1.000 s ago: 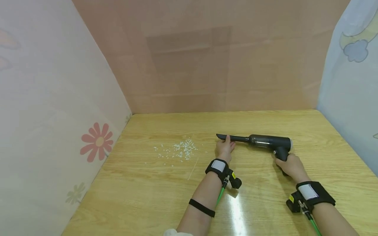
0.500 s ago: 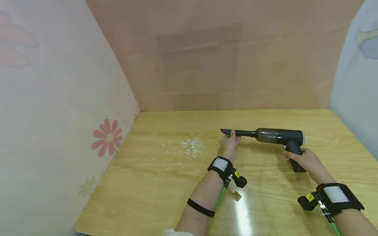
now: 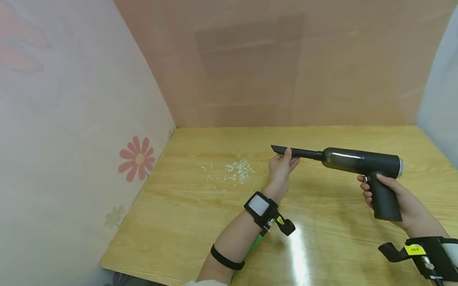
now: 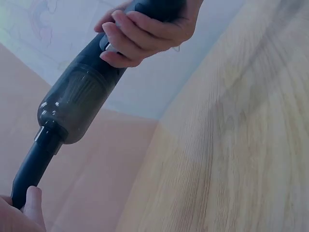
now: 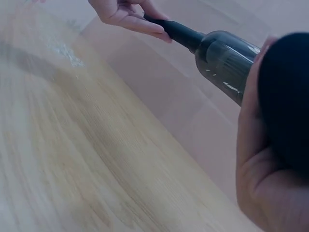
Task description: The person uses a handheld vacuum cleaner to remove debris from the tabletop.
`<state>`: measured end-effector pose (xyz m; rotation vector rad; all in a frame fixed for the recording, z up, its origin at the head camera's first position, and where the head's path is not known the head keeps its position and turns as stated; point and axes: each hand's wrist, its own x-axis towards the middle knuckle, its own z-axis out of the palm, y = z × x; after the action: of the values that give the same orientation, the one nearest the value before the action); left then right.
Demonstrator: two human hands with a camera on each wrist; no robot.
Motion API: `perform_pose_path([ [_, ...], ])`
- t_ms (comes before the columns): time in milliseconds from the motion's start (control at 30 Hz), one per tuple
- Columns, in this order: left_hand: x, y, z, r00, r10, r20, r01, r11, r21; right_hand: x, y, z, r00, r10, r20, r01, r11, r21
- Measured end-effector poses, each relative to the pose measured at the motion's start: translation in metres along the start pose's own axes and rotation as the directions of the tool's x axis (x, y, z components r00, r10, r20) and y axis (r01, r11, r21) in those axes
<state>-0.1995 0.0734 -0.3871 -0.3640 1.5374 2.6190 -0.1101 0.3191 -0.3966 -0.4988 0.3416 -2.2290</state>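
I see a handheld vacuum (image 3: 352, 163) held clear above the wooden table (image 3: 322, 246), right of centre, lying roughly level with its nozzle pointing left. Its body is matt dark grey plastic: a round barrel with a smoky translucent dust chamber toward the front, a pale cap at the rear, and a pistol grip dropping from the back. The narrow black nozzle (image 3: 291, 151) is long, flattened and cut slantwise at the tip.

My right hand (image 3: 397, 198) wraps its fingers round the pistol grip. My left hand (image 3: 282, 167) pinches the nozzle near its tip, thumb on top and fingers beneath.

A loose scatter of small white grains (image 3: 234, 172) lies on the table just left of the nozzle tip. The tabletop is glossy, pale yellow, with visible grain lines.
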Motion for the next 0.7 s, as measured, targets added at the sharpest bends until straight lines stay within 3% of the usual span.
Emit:
perform_pose_path([
  [133,-0.013,0.006,-0.008,0.999,0.025,0.038,-0.026,0.999,0.024,0.001,0.016,0.006,0.998,-0.013,0.056,0.011,0.999,0.048],
  [367,-0.025,0.009,-0.021,0.995,0.037,0.091,-0.04,0.999,0.028,-0.001,0.035,0.013,0.996,-0.063,0.064,0.055,0.991,0.124],
  [700,-0.032,0.007,-0.024,0.997,0.031,0.076,-0.032,0.999,0.002,-0.008,0.043,0.005,0.997,-0.074,0.033,0.072,0.996,0.049],
])
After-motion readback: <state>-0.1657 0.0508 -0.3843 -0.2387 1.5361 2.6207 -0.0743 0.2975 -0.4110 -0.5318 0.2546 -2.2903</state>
